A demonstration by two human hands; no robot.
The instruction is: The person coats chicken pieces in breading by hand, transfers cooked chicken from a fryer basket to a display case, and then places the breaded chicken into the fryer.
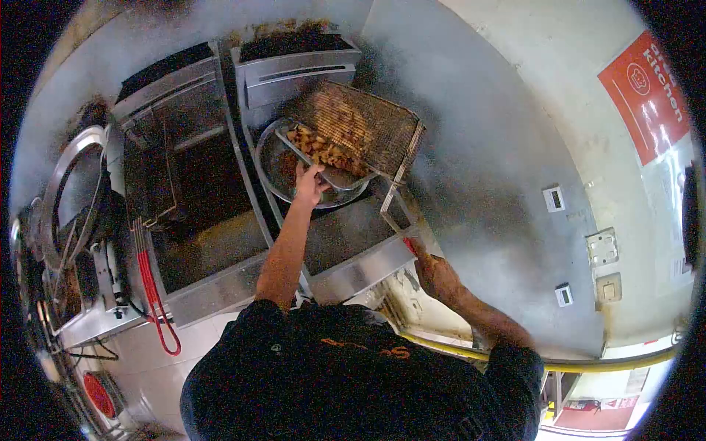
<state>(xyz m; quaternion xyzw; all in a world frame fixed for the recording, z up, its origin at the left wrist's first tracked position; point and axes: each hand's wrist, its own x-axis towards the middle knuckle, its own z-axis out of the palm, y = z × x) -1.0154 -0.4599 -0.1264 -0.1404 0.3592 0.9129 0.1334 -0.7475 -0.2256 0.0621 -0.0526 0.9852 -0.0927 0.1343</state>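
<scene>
My right hand (439, 278) is wrapped around the red-gripped handle of a wire fryer basket (382, 128). The basket is tilted on its side above a round metal bowl (266, 173). Browned fried pieces (322, 147) lie at the basket's lower side, over a straight-edged metal tray (342, 178). Fingers of my left hand (310, 185) close on the near edge of this tray, over the bowl's near side. The bowl rests on the right-hand fryer (346, 228).
To the left is another fryer (202, 176) with dark oil inside. A second basket's red handle (151, 283) hangs over its front. Ring-shaped metal equipment (59, 191) stands at far left. A steel wall (500, 191) rises on the right, and a yellow pipe (588, 365) runs low along it.
</scene>
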